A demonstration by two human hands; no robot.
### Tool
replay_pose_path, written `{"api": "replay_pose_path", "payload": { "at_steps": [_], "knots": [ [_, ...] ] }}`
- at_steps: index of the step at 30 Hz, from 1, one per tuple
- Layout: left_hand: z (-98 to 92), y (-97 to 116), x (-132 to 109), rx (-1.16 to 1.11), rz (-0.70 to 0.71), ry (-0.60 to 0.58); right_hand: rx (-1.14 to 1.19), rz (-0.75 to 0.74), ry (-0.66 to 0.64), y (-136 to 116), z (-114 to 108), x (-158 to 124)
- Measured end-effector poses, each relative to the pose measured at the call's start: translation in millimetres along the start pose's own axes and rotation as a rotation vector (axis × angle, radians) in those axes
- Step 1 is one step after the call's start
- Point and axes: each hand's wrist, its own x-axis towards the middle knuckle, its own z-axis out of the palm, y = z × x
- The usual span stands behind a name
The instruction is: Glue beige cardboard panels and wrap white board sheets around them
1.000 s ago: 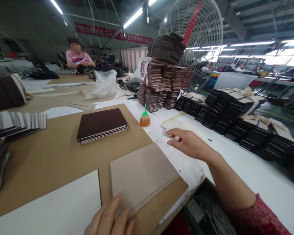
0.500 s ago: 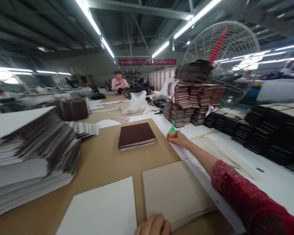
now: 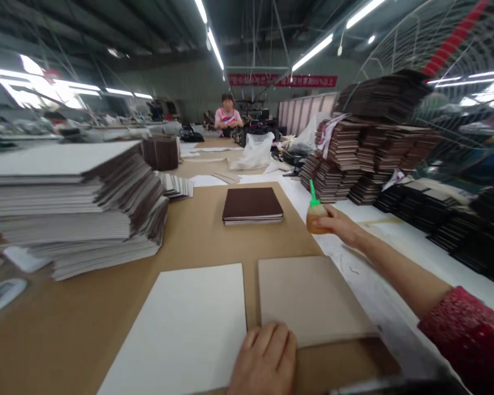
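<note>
My right hand (image 3: 337,224) is closed round a small amber glue bottle (image 3: 315,218) with a green nozzle, lifted just above the table's white strip. My left hand (image 3: 265,359) lies flat with fingers together on the near edge of a tan board (image 3: 310,296). A white board (image 3: 185,329) lies directly left of the tan one, both on the brown cardboard sheet (image 3: 197,241). A short pile of dark brown covers (image 3: 252,204) sits further out on that sheet.
A tall slanted stack of white and brown boards (image 3: 74,203) fills the left side. Bundled brown stacks (image 3: 354,159) and black stacks (image 3: 469,219) line the right. A large fan cage (image 3: 444,49) stands behind them. Another person (image 3: 227,116) sits at the far end, near a plastic bag (image 3: 255,151).
My right hand went from the paper slips to the glue bottle, gripped it and lifted it toward me. The view swung left and down; my left hand stayed on the tan board.
</note>
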Motion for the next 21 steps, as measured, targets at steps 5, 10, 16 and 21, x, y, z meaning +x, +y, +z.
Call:
{"api": "replay_pose_path", "payload": {
  "at_steps": [5, 10, 16, 21],
  "knots": [
    [-22.9, -1.5, -1.3, -0.102, 0.015, -0.222, 0.099, 0.033, -0.340, -31.0, -6.4, -70.0],
    [-22.2, 15.5, 9.2, -0.171, 0.062, -0.074, 0.258, 0.066, -0.325, -47.5, -13.8, -116.5],
    [-17.3, 40.8, 27.3, -0.147, 0.078, -0.195, 0.564, 0.244, -0.377, -45.7, -6.3, -133.5],
    [-13.7, 40.8, 24.0, -0.129, 0.042, -0.347, 0.513, 0.224, -0.365, -40.2, 9.2, -141.9]
  ]
}}
